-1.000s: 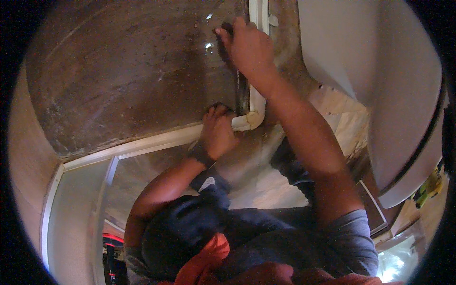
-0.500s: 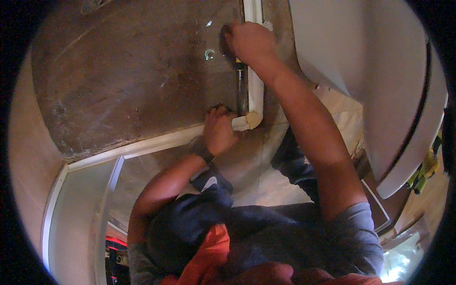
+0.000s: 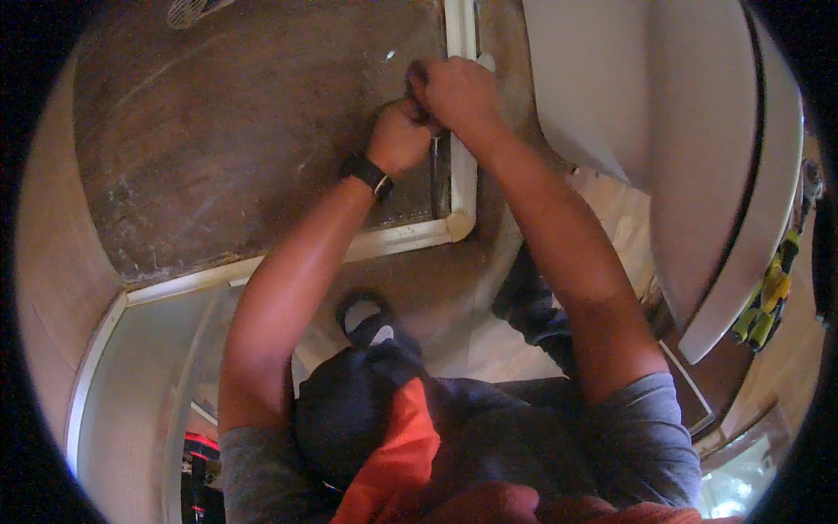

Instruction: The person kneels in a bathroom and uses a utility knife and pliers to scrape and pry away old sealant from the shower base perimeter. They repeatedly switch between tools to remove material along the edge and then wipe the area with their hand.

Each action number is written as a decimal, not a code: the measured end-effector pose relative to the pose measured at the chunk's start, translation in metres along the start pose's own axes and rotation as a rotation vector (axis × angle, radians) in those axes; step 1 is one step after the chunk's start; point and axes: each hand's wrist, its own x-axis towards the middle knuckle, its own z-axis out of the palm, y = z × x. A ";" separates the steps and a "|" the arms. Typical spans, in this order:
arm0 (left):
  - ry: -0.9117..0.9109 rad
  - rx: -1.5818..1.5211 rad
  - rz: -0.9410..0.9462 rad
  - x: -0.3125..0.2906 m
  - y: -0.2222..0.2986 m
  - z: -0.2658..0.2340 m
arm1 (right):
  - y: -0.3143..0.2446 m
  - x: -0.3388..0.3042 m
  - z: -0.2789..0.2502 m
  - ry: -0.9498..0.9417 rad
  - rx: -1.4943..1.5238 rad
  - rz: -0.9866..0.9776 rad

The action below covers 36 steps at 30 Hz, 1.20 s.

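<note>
Both my hands are close together at the inner edge of a white frame [image 3: 464, 166] that borders a dirty brown surface [image 3: 244, 131]. My right hand [image 3: 458, 92] is closed, its knuckles over the frame's upright side. Below the hands, what looks like the dark shaft of a slim tool [image 3: 442, 175] runs down along the frame; its upper end is hidden in my grip. My left hand [image 3: 403, 135], with a black watch [image 3: 368, 176] on the wrist, is closed just below and left of the right one. Its fingertips are hidden, so what they hold cannot be told.
A large white curved fixture [image 3: 602, 87] stands close at the right of my right arm. Yellow-and-black gear [image 3: 768, 297] lies beyond it. Frosted panels [image 3: 140, 375] stand at the lower left, near a red-and-black object [image 3: 201, 447]. My shoe [image 3: 365, 316] is below the frame.
My left hand has moved up from the frame's corner to meet the right hand. The right hand has come slightly down. A small curled scrap on the brown surface is now covered.
</note>
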 end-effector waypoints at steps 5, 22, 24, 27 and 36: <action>0.092 0.025 0.161 0.004 -0.027 0.015 | 0.000 0.000 0.011 0.065 0.005 -0.012; 0.106 0.420 -0.049 0.017 -0.009 0.023 | 0.008 0.016 0.002 -0.109 0.026 -0.145; 0.171 0.396 -0.033 0.013 -0.009 0.023 | 0.008 0.017 0.002 -0.132 0.095 -0.194; 0.224 0.405 -0.034 0.007 -0.016 0.022 | 0.008 0.017 0.012 -0.107 0.231 -0.258; 0.355 0.243 -0.080 0.002 -0.004 0.033 | 0.011 0.008 -0.010 -0.182 0.428 -0.158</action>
